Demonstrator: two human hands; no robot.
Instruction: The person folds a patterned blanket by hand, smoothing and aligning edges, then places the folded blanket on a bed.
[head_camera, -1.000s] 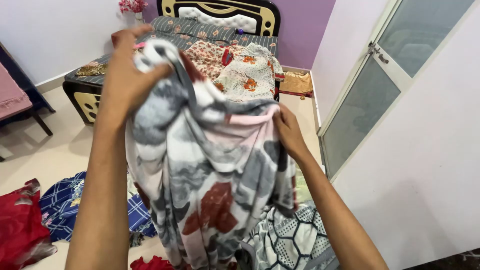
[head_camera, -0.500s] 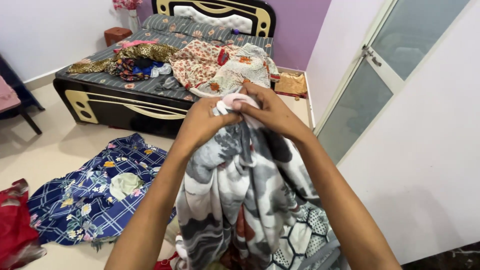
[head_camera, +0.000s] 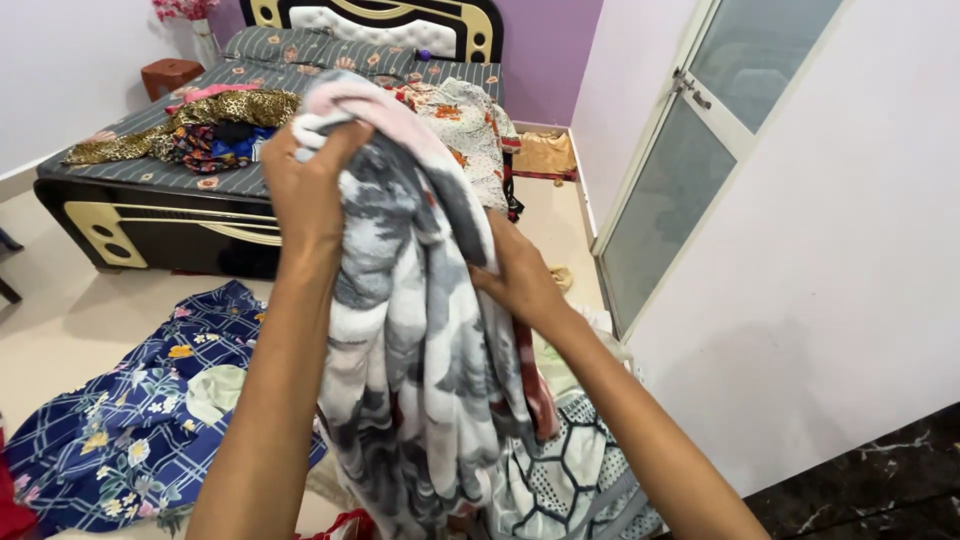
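Observation:
A thick grey, white and pink blanket (head_camera: 420, 330) with dark red patches hangs doubled in front of me. My left hand (head_camera: 305, 185) grips its folded top edge high up, fingers closed over the pink trim. My right hand (head_camera: 515, 275) holds the blanket's right side lower down, pressing into the folds. The blanket's lower end drops out of view toward the floor, over a grey sheet with a hexagon pattern (head_camera: 570, 470).
A black and gold bed (head_camera: 160, 220) stands ahead with a heap of clothes (head_camera: 215, 125) and a floral sheet (head_camera: 470, 120) on it. A blue checked floral sheet (head_camera: 130, 420) lies on the floor at left. A frosted glass door (head_camera: 680, 170) and white wall are at right.
My hands, together at the blanket's top half a second ago, have parted: the left rose with the top edge, the right slid down the side. The view shifted right.

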